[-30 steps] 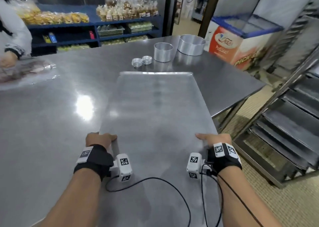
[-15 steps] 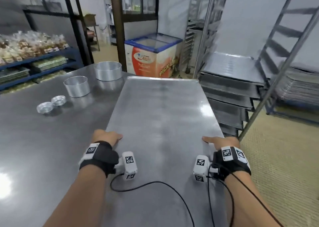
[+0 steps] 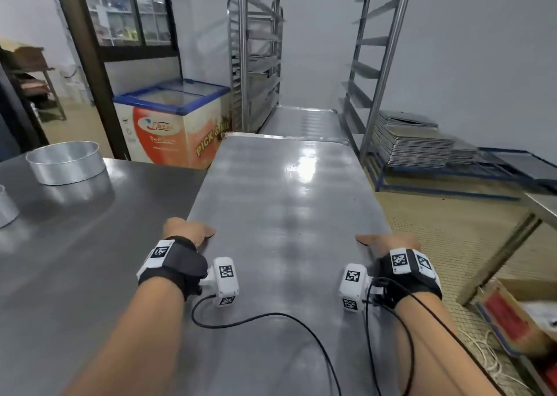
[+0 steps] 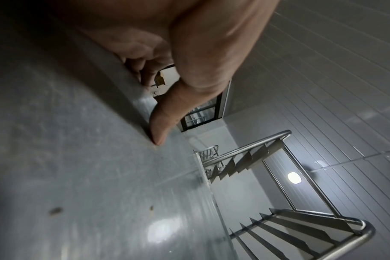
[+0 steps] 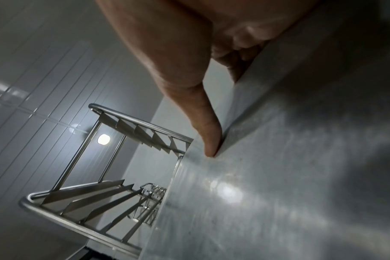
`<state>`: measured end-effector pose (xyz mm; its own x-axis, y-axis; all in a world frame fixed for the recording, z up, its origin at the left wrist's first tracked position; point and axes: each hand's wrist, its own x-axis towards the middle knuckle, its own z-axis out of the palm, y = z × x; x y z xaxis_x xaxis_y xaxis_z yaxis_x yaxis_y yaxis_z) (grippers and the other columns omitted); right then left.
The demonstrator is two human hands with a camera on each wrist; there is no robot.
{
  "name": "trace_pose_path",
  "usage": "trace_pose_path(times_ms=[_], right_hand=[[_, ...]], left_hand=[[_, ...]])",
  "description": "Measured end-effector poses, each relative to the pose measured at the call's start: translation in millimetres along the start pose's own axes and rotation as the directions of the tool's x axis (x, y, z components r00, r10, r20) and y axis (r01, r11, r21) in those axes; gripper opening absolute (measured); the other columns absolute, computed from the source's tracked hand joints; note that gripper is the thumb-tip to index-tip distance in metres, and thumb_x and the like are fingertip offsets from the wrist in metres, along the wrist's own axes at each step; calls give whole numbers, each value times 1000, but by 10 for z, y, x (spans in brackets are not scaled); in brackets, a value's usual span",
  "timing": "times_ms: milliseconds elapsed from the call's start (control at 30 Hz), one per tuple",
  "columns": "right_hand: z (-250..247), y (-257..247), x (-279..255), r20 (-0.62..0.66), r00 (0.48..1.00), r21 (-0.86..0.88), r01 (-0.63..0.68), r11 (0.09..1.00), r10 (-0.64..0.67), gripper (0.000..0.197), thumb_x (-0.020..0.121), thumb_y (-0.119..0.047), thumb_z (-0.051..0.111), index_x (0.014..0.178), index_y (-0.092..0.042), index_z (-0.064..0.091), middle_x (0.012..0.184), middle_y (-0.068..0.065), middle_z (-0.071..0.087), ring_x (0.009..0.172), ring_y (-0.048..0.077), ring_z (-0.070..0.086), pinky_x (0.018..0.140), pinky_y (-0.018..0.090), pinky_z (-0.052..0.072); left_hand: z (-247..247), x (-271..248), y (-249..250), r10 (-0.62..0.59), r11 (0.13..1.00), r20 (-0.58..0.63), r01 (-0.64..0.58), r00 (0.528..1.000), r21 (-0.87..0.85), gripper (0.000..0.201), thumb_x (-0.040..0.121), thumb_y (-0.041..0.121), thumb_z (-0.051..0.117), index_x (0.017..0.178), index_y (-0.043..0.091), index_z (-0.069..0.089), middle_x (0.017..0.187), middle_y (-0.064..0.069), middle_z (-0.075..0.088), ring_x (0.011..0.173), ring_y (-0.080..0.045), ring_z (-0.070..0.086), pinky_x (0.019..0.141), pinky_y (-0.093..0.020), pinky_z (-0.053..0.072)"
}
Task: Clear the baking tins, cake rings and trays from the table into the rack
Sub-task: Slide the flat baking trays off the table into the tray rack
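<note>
While both hands grasp its long edges, the flat baking tray (image 3: 283,214) hangs level ahead of them, its far short edge reaching the rack (image 3: 370,64), whose uprights stand wider than the tray. Left of the left hand (image 3: 187,230) lies the steel table (image 3: 75,260) with a round cake tin (image 3: 64,162) well apart. Beyond the right hand (image 3: 388,242), flat trays (image 3: 413,145) are stacked low on the floor.

From the left wrist, the thumb (image 4: 167,114) presses the tray's (image 4: 89,176) dull, scuffed top while fingers curl under the raised rim; angled rack runners (image 4: 289,228) stand ahead.

From the right wrist, the thumb (image 5: 205,126) lies along the rim of the brushed metal sheet (image 5: 278,176), fingers (image 5: 236,61) tucked beneath its edge.
</note>
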<state>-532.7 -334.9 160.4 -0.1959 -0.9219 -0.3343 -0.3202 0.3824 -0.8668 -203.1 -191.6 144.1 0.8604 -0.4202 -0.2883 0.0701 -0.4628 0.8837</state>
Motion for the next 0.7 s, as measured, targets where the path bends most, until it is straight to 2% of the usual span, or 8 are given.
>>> trace_pose_path(times_ms=[100, 167, 233, 300, 400, 600, 700], right_hand=[[-120, -88, 178, -27, 999, 29, -29, 999, 30, 47, 52, -19, 95, 82, -3, 63, 90, 16, 71, 79, 34, 70, 77, 49, 60], [-167, -166, 302, -41, 999, 46, -34, 998, 35, 44, 56, -16, 95, 74, -5, 56, 93, 15, 70, 84, 35, 69, 82, 49, 59], [-175, -263, 451, -46, 999, 53, -26, 998, 29, 42, 60, -15, 93, 73, -4, 54, 93, 15, 67, 87, 34, 67, 86, 47, 57], [-148, -366, 602, -45, 999, 36, -24, 999, 25, 42, 62, -17, 93, 85, 0, 61, 98, 16, 68, 88, 33, 67, 85, 41, 57], [-43, -539, 829, -38, 999, 23, -3, 1000, 4, 49, 65, -18, 91, 101, 2, 65, 100, 16, 68, 86, 31, 64, 78, 35, 53], [287, -925, 1291, -54, 998, 22, -26, 999, 27, 52, 66, -14, 91, 105, 4, 63, 94, 15, 63, 83, 31, 61, 76, 36, 51], [486, -1109, 1531, -60, 997, -18, -42, 999, 41, 53, 68, -14, 90, 107, 6, 61, 104, 20, 66, 89, 33, 63, 78, 37, 51]], left_hand=[[248, 60, 172, 12, 999, 16, -13, 1000, 40, 52, 72, 7, 85, 112, -8, 55, 102, -18, 64, 95, -36, 67, 85, -43, 54], [395, 126, 284, 21, 998, 21, -23, 1000, 53, 56, 70, 8, 86, 115, -10, 57, 108, -20, 67, 97, -37, 67, 87, -45, 55], [533, 242, 378, 21, 998, 22, -22, 1000, 55, 57, 69, 8, 87, 115, -10, 59, 109, -21, 68, 97, -37, 68, 88, -44, 55], [658, 363, 478, 23, 998, 27, -24, 999, 57, 58, 68, 10, 88, 115, -10, 60, 108, -21, 68, 96, -37, 68, 88, -44, 55], [851, 629, 615, 15, 999, 49, -17, 999, 42, 62, 65, 13, 89, 114, -10, 60, 108, -23, 69, 94, -39, 69, 90, -50, 55], [1171, 1217, 981, 40, 997, 55, -43, 998, 64, 68, 71, 12, 88, 125, -13, 55, 122, -26, 64, 109, -40, 64, 95, -45, 51], [1328, 1495, 1155, 38, 996, 57, -42, 998, 83, 69, 73, 12, 87, 127, -14, 53, 126, -27, 62, 113, -41, 62, 95, -45, 50]])
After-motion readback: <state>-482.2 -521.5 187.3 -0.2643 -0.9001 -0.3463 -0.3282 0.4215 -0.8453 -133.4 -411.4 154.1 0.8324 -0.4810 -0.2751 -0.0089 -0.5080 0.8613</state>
